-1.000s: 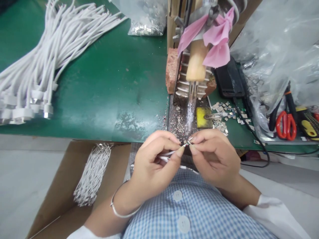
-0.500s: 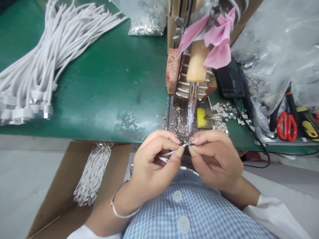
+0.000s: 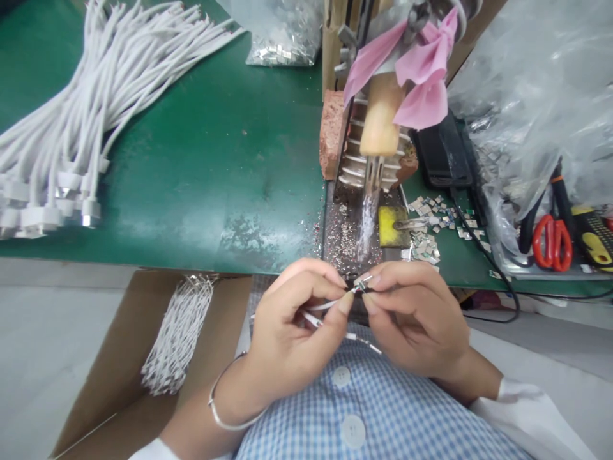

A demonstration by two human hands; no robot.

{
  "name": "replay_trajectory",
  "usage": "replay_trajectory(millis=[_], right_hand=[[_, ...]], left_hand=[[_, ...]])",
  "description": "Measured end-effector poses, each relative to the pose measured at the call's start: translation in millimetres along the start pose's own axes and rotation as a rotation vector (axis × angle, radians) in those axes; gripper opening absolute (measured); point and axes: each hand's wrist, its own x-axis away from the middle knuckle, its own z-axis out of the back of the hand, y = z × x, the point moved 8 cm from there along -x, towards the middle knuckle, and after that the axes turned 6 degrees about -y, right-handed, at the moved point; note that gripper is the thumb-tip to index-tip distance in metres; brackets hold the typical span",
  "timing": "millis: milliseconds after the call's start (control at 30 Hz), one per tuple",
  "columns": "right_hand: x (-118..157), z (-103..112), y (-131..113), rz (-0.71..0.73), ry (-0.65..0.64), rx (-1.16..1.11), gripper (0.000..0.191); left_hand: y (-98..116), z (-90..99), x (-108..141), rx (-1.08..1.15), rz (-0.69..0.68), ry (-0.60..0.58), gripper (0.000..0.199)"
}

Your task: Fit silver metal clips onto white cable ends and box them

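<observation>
My left hand [image 3: 301, 326] pinches a white cable [image 3: 328, 305] near its end, where small coloured wires show at the fingertips. More of the white cable passes through the palm, and a thin end hangs out below the thumb. Against that wire end, my right hand [image 3: 416, 313] holds a small metal connector [image 3: 363, 284] between thumb and fingers. Whether wires and connector are joined I cannot tell. Just beyond both hands, a soldering iron [image 3: 368, 211] with a wooden handle points down at me, its tip whitish and crusted.
A bundle of white cables [image 3: 110, 96] lies on the green table [image 3: 230, 160]. Small connectors lie scattered [image 3: 424, 246] beside a yellow sponge [image 3: 393, 227]. Red-handled scissors [image 3: 552, 243] lie at right. Below left, a cardboard box [image 3: 112, 345] holds shorter white cables [image 3: 179, 335].
Both hands have moved slightly down, towards me. The metal connector is turned and shows more clearly between the fingertips. The loose cable end below the left thumb hangs lower.
</observation>
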Motion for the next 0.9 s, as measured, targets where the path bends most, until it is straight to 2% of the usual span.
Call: replay_trajectory(millis=[367, 700, 800, 900], right_hand=[[7.0, 3.9, -1.0, -0.015, -0.018, -0.160, 0.024], [12.7, 7.7, -1.4, -0.012, -0.035, -0.210, 0.025], [13.5, 6.2, -4.0, 0.002, -0.119, -0.335, 0.023], [13.5, -1.1, -6.9, -0.007, -0.294, -0.569, 0.013]], left_hand=[[-2.0, -3.6, 4.1, 0.063, 0.053, -0.033, 0.013], [-6.1, -7.5, 5.6, 0.130, 0.094, -0.054, 0.013], [-8.1, -9.3, 6.4, 0.159, 0.112, -0.067, 0.029], [-10.2, -14.6, 5.8, 0.174, 0.128, -0.129, 0.039]])
